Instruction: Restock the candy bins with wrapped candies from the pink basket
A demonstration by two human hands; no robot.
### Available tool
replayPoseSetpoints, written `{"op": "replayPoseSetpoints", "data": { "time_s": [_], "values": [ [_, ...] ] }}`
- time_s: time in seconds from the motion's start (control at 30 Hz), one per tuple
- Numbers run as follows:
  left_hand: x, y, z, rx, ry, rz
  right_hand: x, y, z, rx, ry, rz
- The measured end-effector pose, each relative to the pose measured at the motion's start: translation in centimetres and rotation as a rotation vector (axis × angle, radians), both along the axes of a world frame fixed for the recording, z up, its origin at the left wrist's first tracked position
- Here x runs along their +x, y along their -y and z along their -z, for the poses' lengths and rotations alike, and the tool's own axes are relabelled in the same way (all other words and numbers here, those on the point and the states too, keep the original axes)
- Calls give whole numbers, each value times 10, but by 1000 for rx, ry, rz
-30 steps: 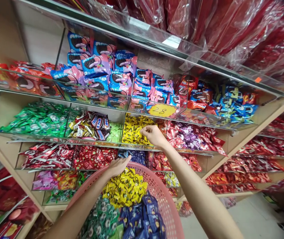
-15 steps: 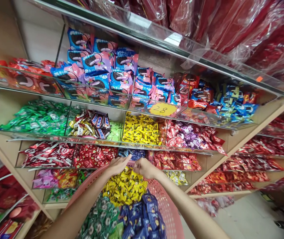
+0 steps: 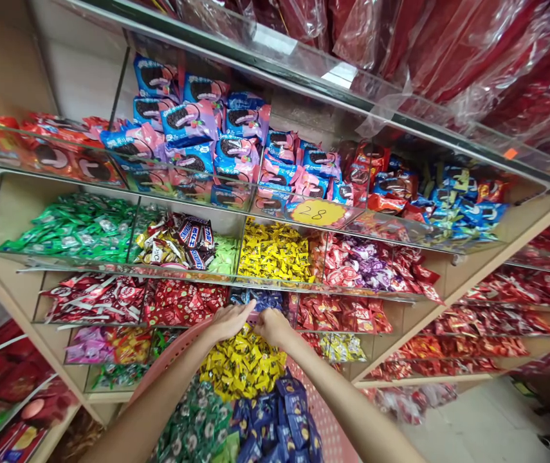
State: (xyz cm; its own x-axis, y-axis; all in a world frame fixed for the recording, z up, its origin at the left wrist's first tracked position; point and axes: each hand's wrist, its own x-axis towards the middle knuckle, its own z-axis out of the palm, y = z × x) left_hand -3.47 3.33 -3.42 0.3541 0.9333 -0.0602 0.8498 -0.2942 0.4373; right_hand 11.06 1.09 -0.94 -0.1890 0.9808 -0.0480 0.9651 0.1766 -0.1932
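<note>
A pink perforated plastic basket (image 3: 171, 352) is below me, tilted toward me. My left hand (image 3: 231, 320) is closed over its far rim, thumb pointing forward. Beside it, my right hand (image 3: 272, 326) is wrapped round the same rim in a fist. Inside the basket, yellow-wrapped candies (image 3: 243, 363) lie nearest the hands. Green-wrapped candies (image 3: 192, 421) fill the near left, and dark blue packets (image 3: 279, 418) the near right. A light green packet (image 3: 226, 448) shows between them. My forearms cover parts of the basket's sides.
Ahead stands a tiered shelf with glass-fronted bins: blue-pink cookie packets (image 3: 190, 122), green candies (image 3: 79, 225), yellow candies (image 3: 275, 252) and red packets (image 3: 185, 302). A yellow price tag (image 3: 318, 212) reads 28. Plastic-wrapped red goods (image 3: 448, 58) sit above. Tiled floor (image 3: 467, 424) shows at lower right.
The shelf has shifted slightly right in view. My right forearm has come a little inward, covering more of the basket's right side. Both hands keep their hold on the rim.
</note>
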Motion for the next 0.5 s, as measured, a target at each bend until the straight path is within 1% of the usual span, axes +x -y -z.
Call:
{"op": "replayPoseSetpoints", "data": {
  "time_s": [0.17,0.4,0.5],
  "values": [
    [0,0,0,22,-42,23,-5,0,5,31,54,4],
    [0,-2,3,5,19,-11,-6,0,12,6,59,25],
    [0,-2,3,8,32,-25,-6,0,14,9,76,14]
  ]
}}
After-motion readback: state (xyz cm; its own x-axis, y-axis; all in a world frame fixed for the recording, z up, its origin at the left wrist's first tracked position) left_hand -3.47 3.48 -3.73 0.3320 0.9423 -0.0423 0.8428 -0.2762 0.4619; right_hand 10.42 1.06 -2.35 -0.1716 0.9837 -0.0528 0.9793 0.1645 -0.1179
